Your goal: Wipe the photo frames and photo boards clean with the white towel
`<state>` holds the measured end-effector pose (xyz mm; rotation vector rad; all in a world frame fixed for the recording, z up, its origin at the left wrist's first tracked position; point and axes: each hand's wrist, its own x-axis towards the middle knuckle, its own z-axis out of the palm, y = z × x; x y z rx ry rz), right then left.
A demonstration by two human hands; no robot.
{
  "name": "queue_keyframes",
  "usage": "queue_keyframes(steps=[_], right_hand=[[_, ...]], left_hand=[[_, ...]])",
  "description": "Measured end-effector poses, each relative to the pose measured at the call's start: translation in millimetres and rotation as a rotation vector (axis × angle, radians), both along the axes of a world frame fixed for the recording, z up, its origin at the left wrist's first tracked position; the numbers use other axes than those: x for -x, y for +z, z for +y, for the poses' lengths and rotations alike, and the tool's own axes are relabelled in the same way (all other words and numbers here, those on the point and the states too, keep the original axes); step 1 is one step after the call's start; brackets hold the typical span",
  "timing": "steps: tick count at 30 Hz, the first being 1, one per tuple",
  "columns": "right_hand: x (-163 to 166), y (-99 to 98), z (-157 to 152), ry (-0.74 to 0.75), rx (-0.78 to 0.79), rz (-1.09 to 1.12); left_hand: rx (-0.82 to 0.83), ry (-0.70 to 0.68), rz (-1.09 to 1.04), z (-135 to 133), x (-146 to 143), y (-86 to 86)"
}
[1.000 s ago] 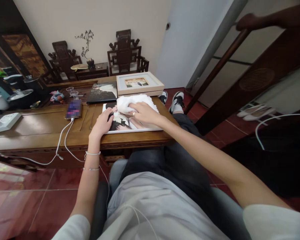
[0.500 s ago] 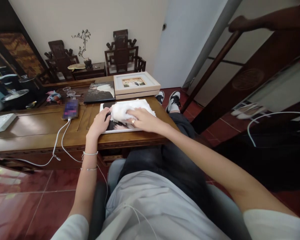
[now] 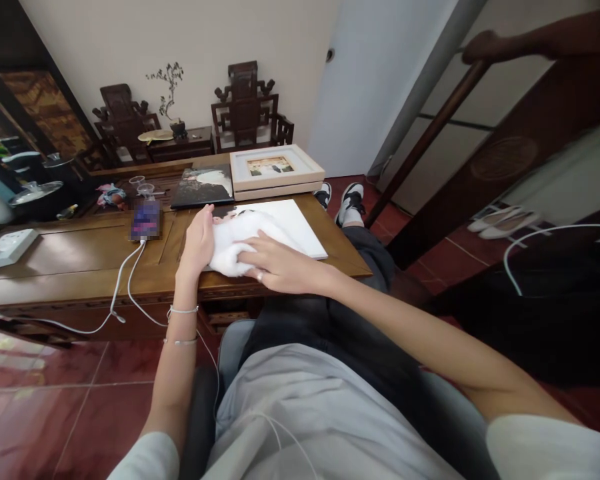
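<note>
A white fluffy cloth (image 3: 231,257) lies bunched over the lower left part of a flat photo panel (image 3: 301,223). My right hand (image 3: 286,265) presses on the cloth, its fingers curled into the folds near the panel's front edge. At the panel's left edge rests my left hand (image 3: 199,241), fingers stretched out and pointing away from me, beside the cloth. Most of the picture is covered; a dark patch shows at its top left, and the right side is white.
Behind the panel are a dark photo panel (image 3: 203,185) and a pale framed picture (image 3: 275,172). A phone (image 3: 145,220) with white cables lies left on the wooden table (image 3: 80,263). Farther left are a power strip (image 3: 9,248) and a black pot (image 3: 37,200).
My right hand has drawn the cloth toward me and slightly left, baring the panel's right side. My left hand's fingers have straightened along the left edge.
</note>
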<state>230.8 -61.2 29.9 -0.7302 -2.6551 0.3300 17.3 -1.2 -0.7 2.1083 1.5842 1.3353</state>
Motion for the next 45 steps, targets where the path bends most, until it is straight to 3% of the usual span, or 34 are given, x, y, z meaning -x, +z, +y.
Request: queue_keyframes(steps=[5,10,15,19,24,27,32,35,37,41,45], right_hand=[[-43.3,8.6,-12.7,-0.196,0.039,-0.055],[-54.1,9.3,35.2,-0.39,0.073,-0.038],[-13.5,15.8,88.4,-0.495,0.259,0.209],[37.7,25.1,106.7,-0.428,0.463,0.306],[69.5,31.0,114.8,-0.378,0.245,0.147],[50.2,28.1,118.9,-0.405,0.225,0.112],[-22.1,16.2,126.9,-0.487,0.176,0.145],[-58.0,5.9,119.6,-0.587,0.144,0.166],[-72.6,-0.8,102.7,-0.571,0.11,0.169],[-87.6,-5.6,41.8,-0.465,0.082,0.097],[-95.3,1.5,-16.5,-0.349,0.095,0.014]], left_hand=[[0.147,-0.023,0.254,4.6,-2.4,-9.1],[0.181,-0.05,0.311,5.1,-1.4,-10.5],[0.165,-0.058,0.34,1.6,-1.2,-5.0],[0.139,-0.054,0.349,0.8,-1.1,-2.3],[0.145,-0.053,0.363,-0.4,-0.9,0.5],[0.143,-0.048,0.336,-0.9,-1.0,-1.3],[0.16,-0.033,0.281,2.3,0.0,-8.0],[0.146,-0.034,0.267,4.0,0.5,-10.1],[0.143,-0.027,0.268,4.1,0.2,-10.3],[0.155,-0.016,0.271,3.3,-1.0,-10.9],[0.166,-0.011,0.265,3.3,-0.9,-12.0]])
